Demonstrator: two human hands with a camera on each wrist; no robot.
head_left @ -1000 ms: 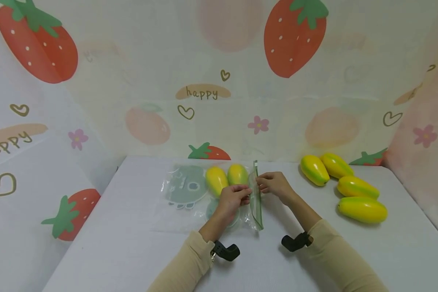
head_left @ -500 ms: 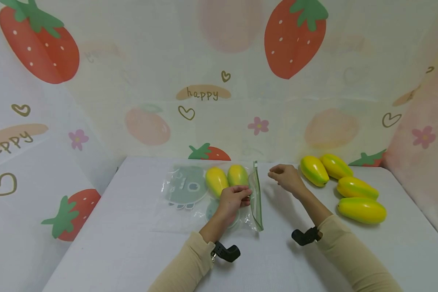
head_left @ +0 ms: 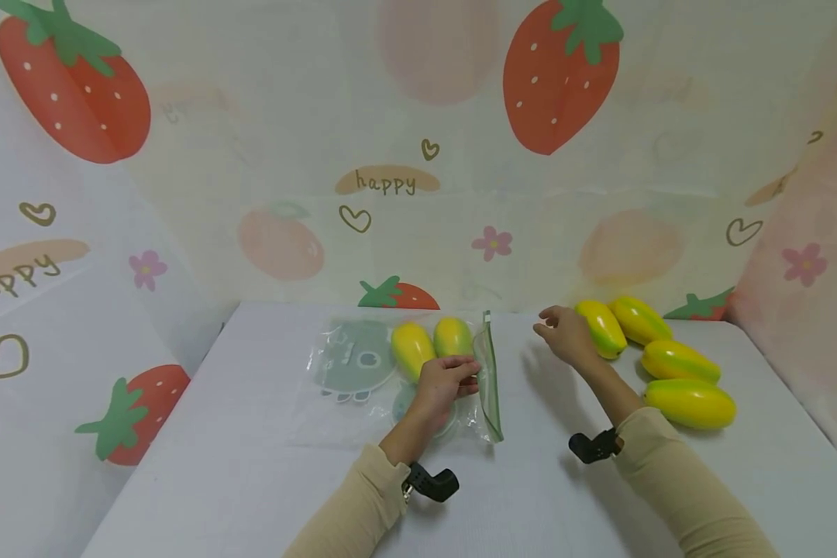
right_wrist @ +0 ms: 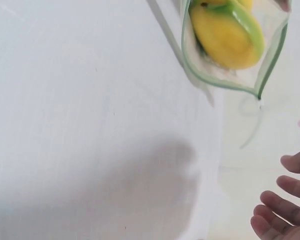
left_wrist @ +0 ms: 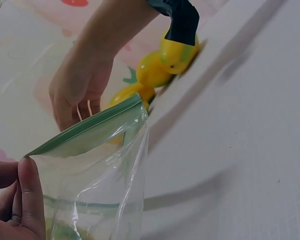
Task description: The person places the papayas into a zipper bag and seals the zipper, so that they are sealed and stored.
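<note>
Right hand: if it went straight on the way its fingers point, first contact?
Likely the green rim of the bag, near its far end: in the head view the right hand points left toward it across a gap. Height is unclear; it might pass over or beyond.

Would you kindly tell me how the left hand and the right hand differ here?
The left hand pinches the bag by its open edge, while the right hand holds nothing, its fingers slightly apart. The left hand is nearer the bagged fruits; the right hand is nearer the loose fruits. Both hands come out of beige sleeves.
</note>
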